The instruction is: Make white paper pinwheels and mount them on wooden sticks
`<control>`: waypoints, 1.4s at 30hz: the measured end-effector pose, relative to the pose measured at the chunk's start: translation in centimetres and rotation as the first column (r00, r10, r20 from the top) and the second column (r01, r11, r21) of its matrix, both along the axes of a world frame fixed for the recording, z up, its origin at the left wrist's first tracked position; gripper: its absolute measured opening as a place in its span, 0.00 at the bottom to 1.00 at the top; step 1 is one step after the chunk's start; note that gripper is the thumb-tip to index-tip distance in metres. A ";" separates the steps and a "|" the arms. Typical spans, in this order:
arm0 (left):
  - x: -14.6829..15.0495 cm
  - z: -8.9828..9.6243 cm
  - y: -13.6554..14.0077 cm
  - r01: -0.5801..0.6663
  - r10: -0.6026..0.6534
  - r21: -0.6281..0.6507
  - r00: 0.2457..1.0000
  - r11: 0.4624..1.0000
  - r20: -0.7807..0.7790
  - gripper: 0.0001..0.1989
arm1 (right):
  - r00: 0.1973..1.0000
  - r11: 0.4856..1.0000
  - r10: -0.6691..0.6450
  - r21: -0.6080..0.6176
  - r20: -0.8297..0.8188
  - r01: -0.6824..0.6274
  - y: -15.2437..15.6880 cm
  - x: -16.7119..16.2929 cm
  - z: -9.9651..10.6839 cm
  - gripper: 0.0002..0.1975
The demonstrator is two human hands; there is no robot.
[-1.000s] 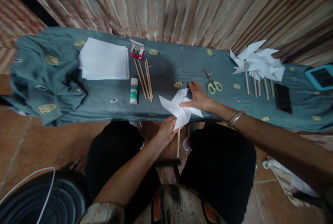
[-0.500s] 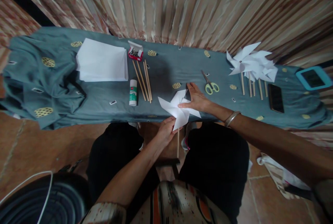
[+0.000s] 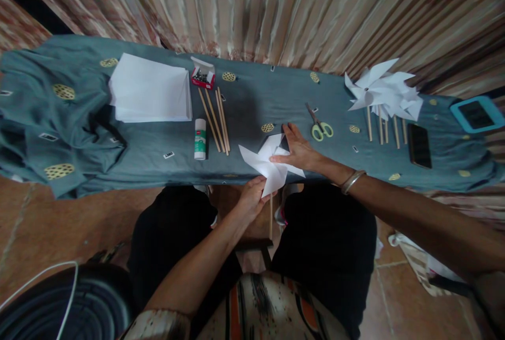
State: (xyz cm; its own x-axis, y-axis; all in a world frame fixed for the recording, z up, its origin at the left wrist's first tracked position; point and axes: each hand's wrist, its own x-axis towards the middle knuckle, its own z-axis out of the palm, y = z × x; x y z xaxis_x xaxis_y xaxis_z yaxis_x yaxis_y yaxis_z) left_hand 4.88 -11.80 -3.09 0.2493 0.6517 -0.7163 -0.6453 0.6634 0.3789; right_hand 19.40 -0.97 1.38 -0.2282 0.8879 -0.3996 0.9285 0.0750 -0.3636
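A white paper pinwheel (image 3: 275, 171) is held between my two hands at the front edge of the cloth-covered table. My left hand (image 3: 252, 196) is closed on it from below, its fingers partly hidden behind a blade. From the pinwheel a wooden stick (image 3: 271, 216) points down toward my lap. The thumb of my right hand (image 3: 298, 151) presses on the pinwheel's centre, while the other fingers reach round its far side. Green-handled scissors (image 3: 320, 127) lie just beyond my right hand. Several loose wooden sticks (image 3: 221, 121) rest left of the pinwheel.
A glue stick (image 3: 200, 140), a stack of white paper (image 3: 152, 90) and an open red box of small metal pins (image 3: 203, 74) are on the left. To the right lie several pinwheels on sticks (image 3: 384, 90), a phone (image 3: 419, 145) and a blue-framed tablet (image 3: 477, 113).
The view has shifted slightly. Both hands keep nearly the same hold on the pinwheel, with the right thumb still at its centre.
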 end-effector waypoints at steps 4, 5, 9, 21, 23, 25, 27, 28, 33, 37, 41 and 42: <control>0.2 -0.3 -0.1 -0.017 0.017 0.000 1.000 1.000 -0.010 0.04 | 1.000 1.000 -0.012 -0.010 -0.022 0.012 -0.2 0.2 -0.1 0.61; 0.3 -0.3 -0.1 -0.021 0.021 0.003 1.000 1.000 -0.013 0.04 | 0.999 1.000 -0.009 0.000 -0.038 0.009 -0.3 0.3 -0.2 0.61; 0.4 -0.3 -0.5 -0.019 0.019 0.026 1.000 0.999 -0.012 0.06 | 0.992 0.998 0.018 0.069 -0.123 -0.010 -0.7 0.8 -0.1 0.59; -0.8 4.8 1.7 -0.049 0.053 0.222 0.999 0.974 -0.012 0.13 | 0.833 0.806 -0.073 0.460 -0.548 0.374 -4.6 2.8 4.4 0.32; -1.0 5.9 3.0 -0.074 0.080 0.279 0.997 0.958 -0.012 0.12 | 0.754 0.737 -0.142 0.441 -0.641 0.513 -6.6 2.6 4.7 0.25; -1.0 7.0 4.5 -0.096 0.105 0.332 0.994 0.938 -0.011 0.12 | 0.668 0.715 -0.190 0.365 -0.719 0.596 -8.2 2.1 4.3 0.20; -0.9 7.9 6.1 -0.119 0.132 0.382 0.991 0.917 -0.009 0.12 | 0.612 0.790 -0.242 0.213 -0.753 0.575 -9.1 1.2 3.4 0.16; -0.7 8.2 6.8 -0.131 0.147 0.406 0.989 0.905 -0.008 0.12 | 0.598 0.855 -0.244 0.122 -0.763 0.504 -9.2 0.6 2.8 0.16; 0.1 8.3 9.1 -0.180 0.214 0.478 0.977 0.860 -0.017 0.10 | 0.539 0.977 -0.202 -0.130 -0.818 0.168 -7.5 -2.4 0.2 0.14; 0.2 7.7 9.5 -0.146 0.205 0.492 0.976 0.858 -0.069 0.12 | 0.515 0.977 -0.200 -0.128 -0.833 0.172 -5.7 -3.2 -0.5 0.16; 0.0 7.0 9.4 -0.025 0.117 0.463 0.979 0.886 -0.170 0.17 | 0.475 0.970 -0.233 -0.169 -0.848 0.174 -4.7 -3.0 -0.6 0.18; 0.0 6.8 9.3 0.008 0.093 0.458 0.976 0.889 -0.197 0.19 | 0.468 0.968 -0.241 -0.178 -0.850 0.176 -4.4 -2.9 -0.6 0.18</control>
